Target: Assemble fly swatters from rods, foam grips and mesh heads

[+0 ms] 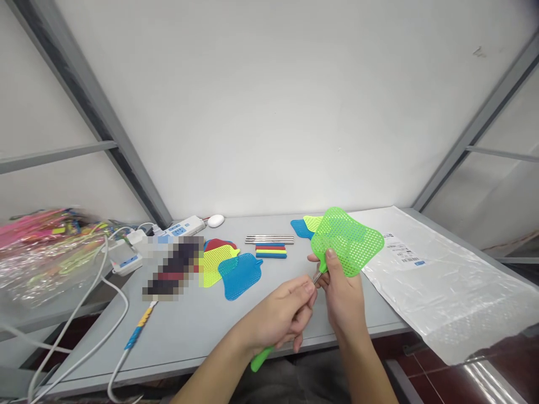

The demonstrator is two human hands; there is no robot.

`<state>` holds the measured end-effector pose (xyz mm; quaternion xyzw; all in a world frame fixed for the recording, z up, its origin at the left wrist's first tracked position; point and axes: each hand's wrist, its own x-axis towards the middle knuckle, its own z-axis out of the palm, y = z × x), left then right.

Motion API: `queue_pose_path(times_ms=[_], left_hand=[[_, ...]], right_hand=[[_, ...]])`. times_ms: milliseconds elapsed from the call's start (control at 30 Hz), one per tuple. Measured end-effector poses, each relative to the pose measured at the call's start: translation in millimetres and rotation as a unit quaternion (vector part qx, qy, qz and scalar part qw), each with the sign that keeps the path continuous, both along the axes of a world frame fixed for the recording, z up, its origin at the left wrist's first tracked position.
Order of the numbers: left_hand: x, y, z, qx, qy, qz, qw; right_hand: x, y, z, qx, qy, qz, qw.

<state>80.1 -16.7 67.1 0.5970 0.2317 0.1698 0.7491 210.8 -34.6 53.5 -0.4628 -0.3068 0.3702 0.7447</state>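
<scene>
A green fly swatter with a perforated head [347, 241] is held between both hands above the table's front part. My right hand [345, 294] pinches the neck of the head, thumb on top. My left hand [286, 314] is closed around the metal rod just below it, and a green handle [261, 359] sticks out beneath that hand. Beyond the hands lie several metal rods [269, 239] and a row of coloured handles [270, 251]. To their left, blue [240, 276], yellow [215, 266] and red [219, 244] swatter heads overlap.
Behind the green head lie another blue head [300, 228] and a yellow head [312, 223]. A white plastic mailing bag [438, 280] hangs over the right edge. On the left are power strips [185, 227], a white mouse-shaped object [216, 220], a cable [141, 328], a blurred-out item and a stuffed clear bag [54, 252].
</scene>
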Motion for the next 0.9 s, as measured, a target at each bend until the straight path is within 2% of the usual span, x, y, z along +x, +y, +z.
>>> queue_pose_path(times_ms=[67, 100, 167, 267, 333, 467, 533, 667, 767, 900], left_hand=[[2, 7, -5.7, -0.097, -0.066, -0.068, 0.991], [4, 10, -8.5, -0.122, -0.085, -0.090, 0.985], [7, 13, -12.1, -0.126, -0.092, -0.105, 0.982], [9, 12, -11.4, -0.048, -0.050, -0.058, 0.996], [8, 10, -7.7, 0.017, 0.003, -0.014, 1.000], [1, 12, 0.2, 0.111, 0.075, 0.047, 0.990], [-2, 14, 2.9, 0.140, 0.089, 0.055, 0.985], [-3, 17, 4.9, 0.234, 0.099, 0.064, 0.965], [-5, 18, 5.1, 0.305, 0.165, 0.050, 0.937], [-14, 19, 10.7, 0.353, 0.240, 0.002, 0.904]], right_hand=[[2, 1, 3, 0.005, -0.003, -0.001, 1.000], [4, 1, 4, 0.006, -0.002, -0.002, 1.000], [7, 2, 5, 0.005, 0.003, -0.007, 1.000], [11, 1, 1, 0.006, 0.026, -0.022, 0.999], [11, 0, -7, 0.004, 0.038, -0.004, 0.999], [5, -1, -28, -0.020, -0.014, 0.107, 0.994], [2, 0, -37, -0.013, -0.027, 0.135, 0.990], [2, 1, -42, 0.003, 0.025, 0.168, 0.986], [11, -1, -37, -0.002, 0.070, 0.150, 0.986], [42, -6, -25, 0.012, 0.109, 0.056, 0.992]])
